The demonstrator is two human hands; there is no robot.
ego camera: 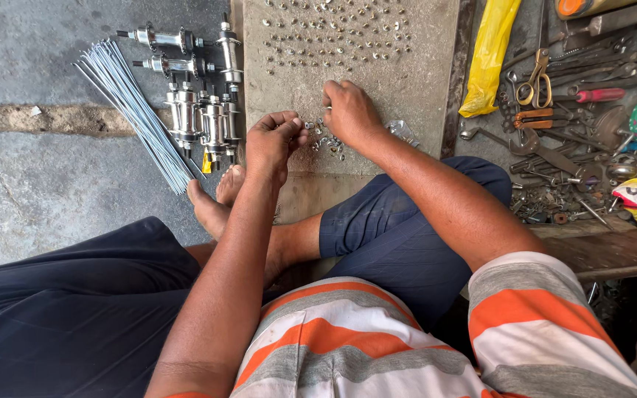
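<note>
My left hand [274,140] is pinched shut on a small metal nipple at the near edge of a flat board [414,81]. My right hand [349,112] rests fingers-down on the board beside a small pile of loose metal nipples [327,141]; whether it grips one is hidden. Rows of several small nipples [337,29] stand upright on the far part of the board. Both hands nearly touch over the pile.
A bundle of thin steel spokes [138,110] and several shiny wheel hubs [200,110] lie on the concrete floor at left. My bare feet [219,199] are near the hubs. At right are a yellow bag [488,55], scissors [534,81] and scattered tools [576,140].
</note>
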